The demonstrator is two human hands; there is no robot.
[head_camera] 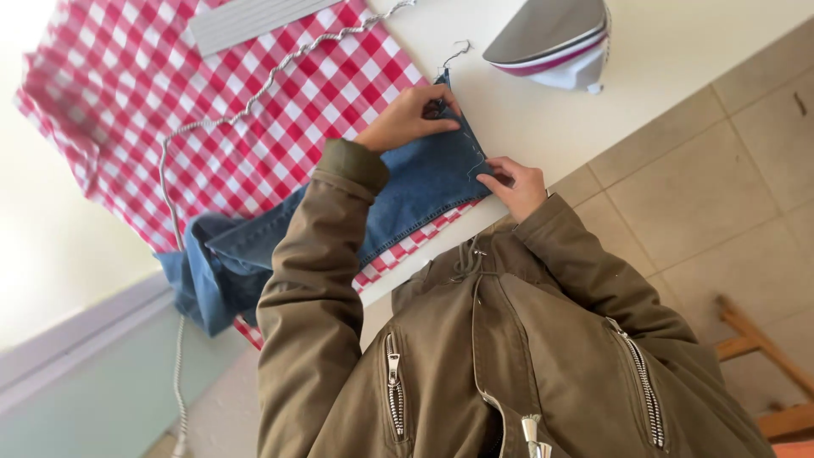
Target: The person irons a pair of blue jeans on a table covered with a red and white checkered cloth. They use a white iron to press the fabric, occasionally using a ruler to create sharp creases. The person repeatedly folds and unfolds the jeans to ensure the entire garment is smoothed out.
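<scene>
The jeans [407, 199] are lying across a red-and-white checked cloth [127, 93] on a white table [678, 42], with one leg end stretched out flat towards the table's edge and the rest bunching up and hanging over the far side. A line of pale stitches is running along the hem of that leg end.

The left hand [411, 116] is pressing down on the upper part of the hem, fingers curled onto the denim and holding it flat. The right hand [515, 185] is sitting at the lower corner of the same hem, fingers pinching together at the cloth edge; whether they are gripping a needle, thread or just the denim is too small to tell. The two hands are resting apart, one at each end of the hem.

Both arms are wearing the sleeves of an olive jacket [509, 356] with silver zips.

An iron [555, 42] is standing on the table just beyond the hem, and its braided cord [254, 102] is trailing over the checked cloth and down off the table. A tiled floor [721, 170] is showing past the table, with part of a wooden frame [759, 356] near it.
</scene>
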